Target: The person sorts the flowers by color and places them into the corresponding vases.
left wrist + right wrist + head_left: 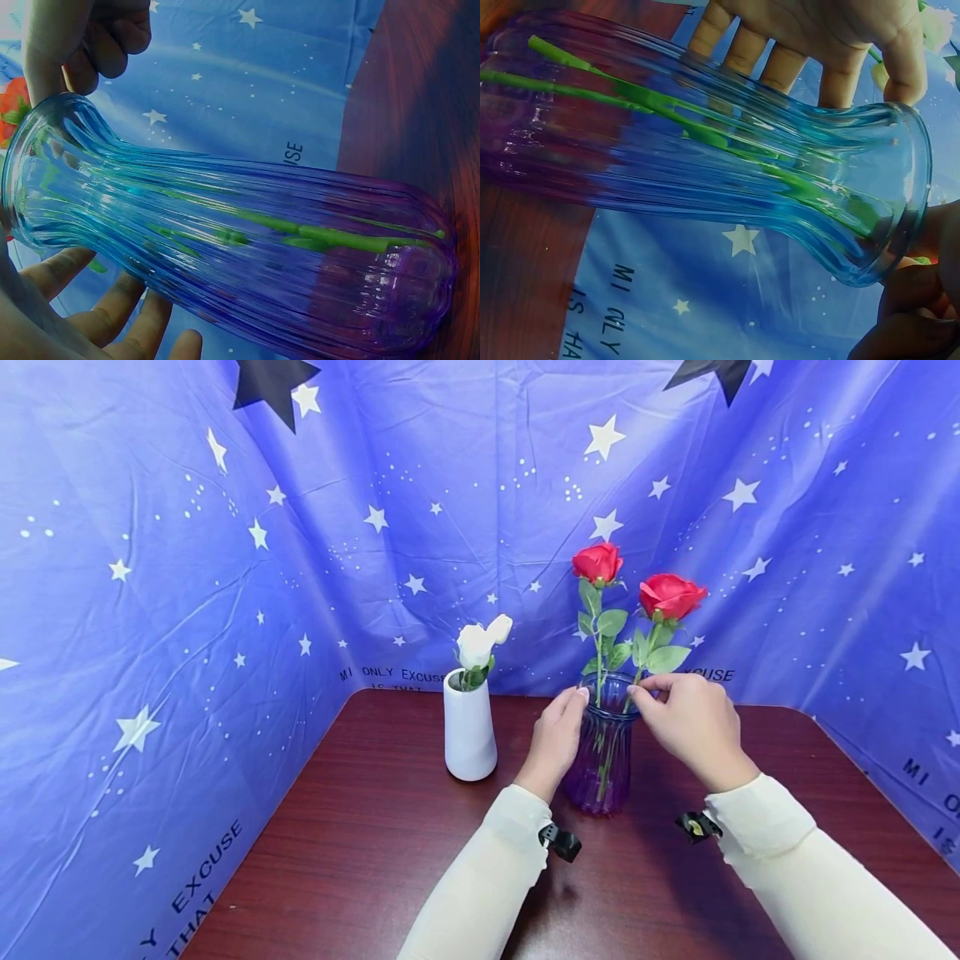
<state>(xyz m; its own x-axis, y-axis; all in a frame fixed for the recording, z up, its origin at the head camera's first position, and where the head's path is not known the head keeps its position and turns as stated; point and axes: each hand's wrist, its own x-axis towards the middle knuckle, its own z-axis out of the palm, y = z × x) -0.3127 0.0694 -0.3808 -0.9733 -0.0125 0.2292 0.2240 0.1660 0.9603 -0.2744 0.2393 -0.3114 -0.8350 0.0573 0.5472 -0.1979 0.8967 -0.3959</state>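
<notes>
A ribbed glass vase (600, 777), blue at the flared rim and purple at the base, stands upright on the table. Two red roses stand in it: the left rose (597, 562) is taller, while the right rose (671, 596) leans right. Their green stems (337, 238) show through the glass. My left hand (557, 731) holds the vase's neck, thumb by the rim and fingers (784, 69) behind the glass. At the right of the rim, my right hand (693, 718) pinches the right rose's stem, its other fingers curled in.
Left of the glass vase stands a white vase (471, 739) holding white flowers (475, 646). The dark red wooden table (337, 860) reaches a blue star-patterned cloth (465, 552) at the back and sides. Black straps (561, 842) sit at the wrists.
</notes>
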